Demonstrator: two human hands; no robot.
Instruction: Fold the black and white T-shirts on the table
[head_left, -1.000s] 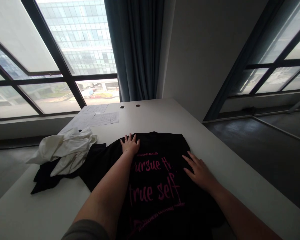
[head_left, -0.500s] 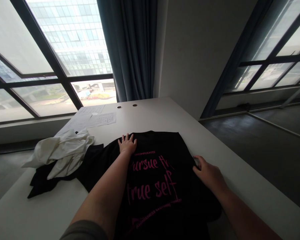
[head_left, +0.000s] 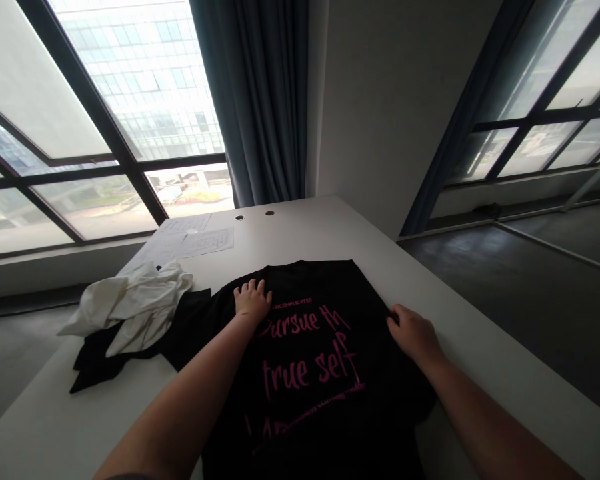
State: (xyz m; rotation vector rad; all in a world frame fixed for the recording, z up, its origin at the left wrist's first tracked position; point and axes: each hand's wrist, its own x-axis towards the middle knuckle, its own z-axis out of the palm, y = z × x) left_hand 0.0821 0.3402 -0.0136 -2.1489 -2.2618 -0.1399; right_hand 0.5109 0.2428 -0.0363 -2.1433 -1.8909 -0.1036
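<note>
Left hand (head_left: 253, 301) palm down, fingers (head_left: 252, 285) loosely spread, right hand (head_left: 415, 333) curled, seemingly pinching, both forearms (head_left: 193, 390) stretched forward

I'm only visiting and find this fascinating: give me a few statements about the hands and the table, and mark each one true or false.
1. The left hand lies on the black shirt. True.
2. The right hand touches the curtain. False: it pinches the shirt's right edge.
3. The shirt's lettering is pink. True.
4. The papers lie on the floor. False: they lie on the table.
5. The white cloth is crumpled. True.
</note>
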